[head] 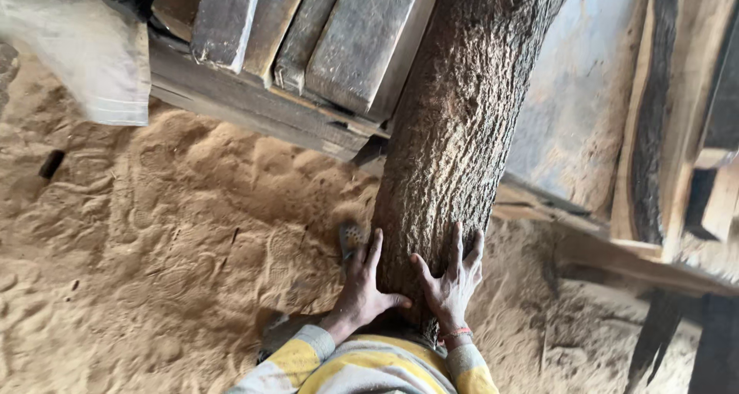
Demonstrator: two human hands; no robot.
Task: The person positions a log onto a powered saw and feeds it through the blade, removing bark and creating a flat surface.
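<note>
A thick log with rough grey-brown bark [462, 109] runs from the top of the view down to my body. My left hand [362, 286] lies flat against its lower left side, fingers spread. On the lower right side my right hand [453, 280] presses on the bark, fingers also spread, a red band at the wrist. Neither hand holds anything. My sleeves are striped yellow and grey. A foot in a sandal [352, 238] shows just left of the log.
Sawdust [154, 240] with footprints covers the ground on the left. Dark sawn planks [308, 40] are stacked on a beam at the top. More boards and offcuts [677, 132] lean at the right. A pale sack [92, 55] hangs at the top left.
</note>
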